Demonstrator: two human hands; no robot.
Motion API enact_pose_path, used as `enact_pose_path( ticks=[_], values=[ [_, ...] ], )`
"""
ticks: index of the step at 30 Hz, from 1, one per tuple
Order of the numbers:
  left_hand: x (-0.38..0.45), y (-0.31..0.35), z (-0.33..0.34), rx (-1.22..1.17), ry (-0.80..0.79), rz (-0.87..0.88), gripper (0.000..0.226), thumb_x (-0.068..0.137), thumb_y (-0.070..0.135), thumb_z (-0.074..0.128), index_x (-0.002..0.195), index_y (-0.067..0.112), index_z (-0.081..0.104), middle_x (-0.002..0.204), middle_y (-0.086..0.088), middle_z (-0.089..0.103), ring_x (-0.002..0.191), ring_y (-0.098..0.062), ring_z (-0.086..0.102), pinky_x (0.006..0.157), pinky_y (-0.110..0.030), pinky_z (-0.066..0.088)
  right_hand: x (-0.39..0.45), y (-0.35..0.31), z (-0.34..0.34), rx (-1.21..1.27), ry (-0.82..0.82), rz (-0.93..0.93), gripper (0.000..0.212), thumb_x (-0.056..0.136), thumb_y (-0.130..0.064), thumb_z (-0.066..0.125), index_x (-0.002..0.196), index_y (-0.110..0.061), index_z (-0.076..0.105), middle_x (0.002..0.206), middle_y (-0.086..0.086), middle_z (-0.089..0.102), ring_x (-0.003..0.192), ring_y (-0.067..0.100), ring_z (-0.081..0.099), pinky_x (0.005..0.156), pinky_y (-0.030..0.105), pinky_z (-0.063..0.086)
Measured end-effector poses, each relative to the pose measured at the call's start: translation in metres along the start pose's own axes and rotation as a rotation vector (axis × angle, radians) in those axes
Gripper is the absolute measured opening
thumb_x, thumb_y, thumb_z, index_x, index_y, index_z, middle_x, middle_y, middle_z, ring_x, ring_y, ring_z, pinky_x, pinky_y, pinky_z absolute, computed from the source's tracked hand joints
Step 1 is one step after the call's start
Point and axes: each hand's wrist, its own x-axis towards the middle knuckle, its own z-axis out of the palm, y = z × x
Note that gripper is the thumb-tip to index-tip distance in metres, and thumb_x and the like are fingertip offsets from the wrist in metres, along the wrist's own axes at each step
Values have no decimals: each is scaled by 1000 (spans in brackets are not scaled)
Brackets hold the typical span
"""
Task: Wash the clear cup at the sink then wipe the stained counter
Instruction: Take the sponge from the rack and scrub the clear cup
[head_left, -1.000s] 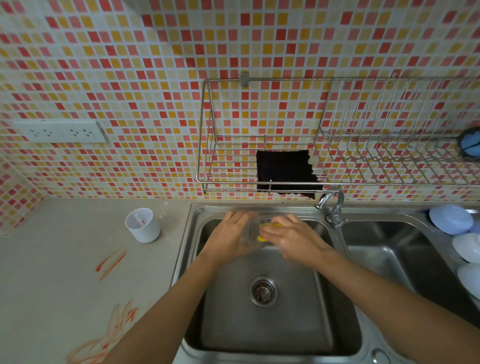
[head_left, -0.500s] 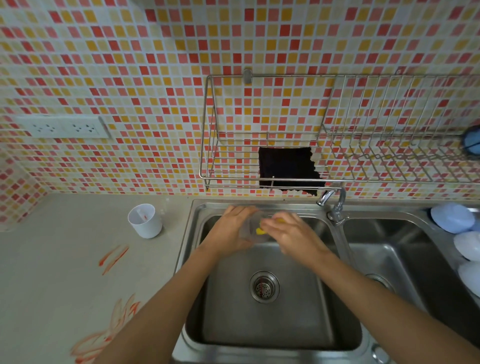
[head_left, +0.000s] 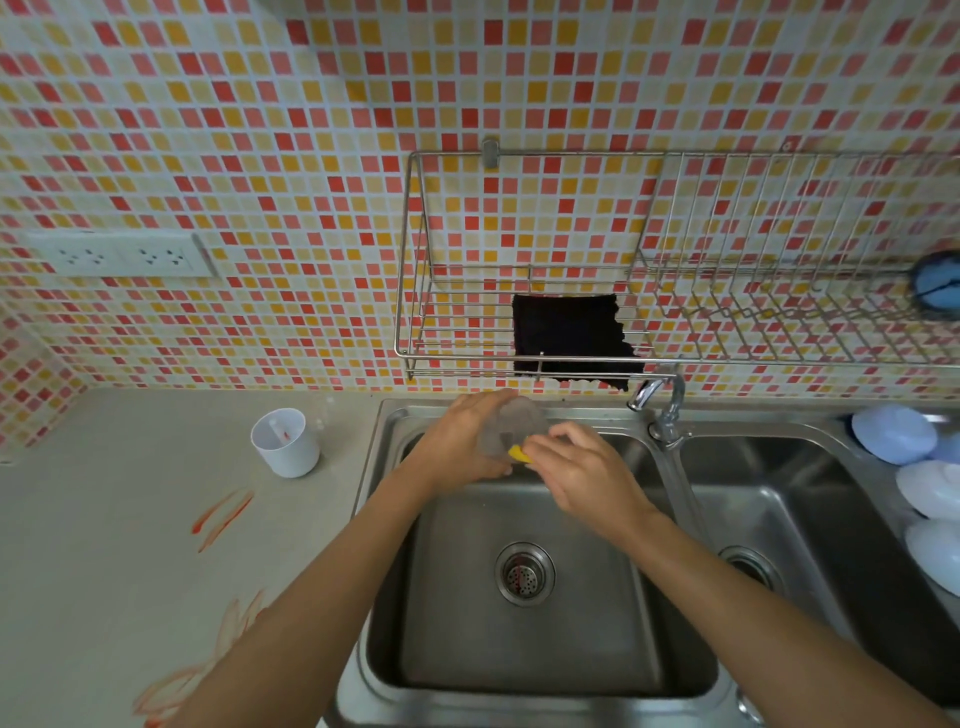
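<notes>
Clear cup (head_left: 511, 426) in L hand (head_left: 462, 441) fingers; R hand (head_left: 582, 473) w/ sponge (head_left: 518, 455).

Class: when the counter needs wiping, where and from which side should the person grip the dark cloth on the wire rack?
Probably pinch the dark cloth at its lower edge, which hangs below the wire rack, reaching up from the front. That edge is free; the rack's back is against the wall.
</notes>
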Motion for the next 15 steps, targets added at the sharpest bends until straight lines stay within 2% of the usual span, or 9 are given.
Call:
enact_pose_path(
  ticks=[3, 6, 8, 11, 15],
  values=[
    [-5, 3, 6, -48, 83, -13, 90, 72, 35, 81, 147, 24, 32, 146, 2, 41, 133, -14, 36, 108, -31, 35, -3, -3, -5, -44, 107, 47, 19, 98, -17, 51, 92, -10, 68, 92, -4, 70, 87, 22, 56, 74, 33, 48],
    [-12, 7, 21, 18, 199, -22, 95, 67, 41, 83, 145, 29, 31, 139, -2, 35, 126, -17, 34, 100, -28, 36, -7, -6, -2, -42, 161, 127, 9, 92, -10, 60, 96, -10, 68, 92, -4, 70, 88, 21, 57, 75, 33, 49],
    [-15, 8, 33, 86, 266, -54, 100, 62, 47, 84, 144, 30, 30, 132, -4, 38, 119, -18, 38, 98, -30, 36, -8, -11, 1, -18, 156, 154, 11, 87, -7, 65, 97, -10, 68, 93, -5, 70, 88, 21, 57, 75, 33, 50],
    [-13, 9, 41, 73, 327, -129, 93, 60, 51, 84, 137, 23, 40, 125, -3, 46, 113, -19, 43, 96, -32, 41, -10, -16, 2, 27, 141, 155, 10, 87, -7, 65, 96, -10, 68, 93, -5, 70, 88, 21, 57, 74, 34, 51],
    [-11, 5, 37, 94, 272, -37, 80, 66, 44, 82, 132, 16, 48, 127, 0, 52, 116, -17, 45, 100, -32, 43, -12, -18, 1, 100, 54, 111, 12, 93, -12, 57, 99, -10, 68, 95, -5, 69, 89, 19, 52, 74, 33, 48]
  ],
)
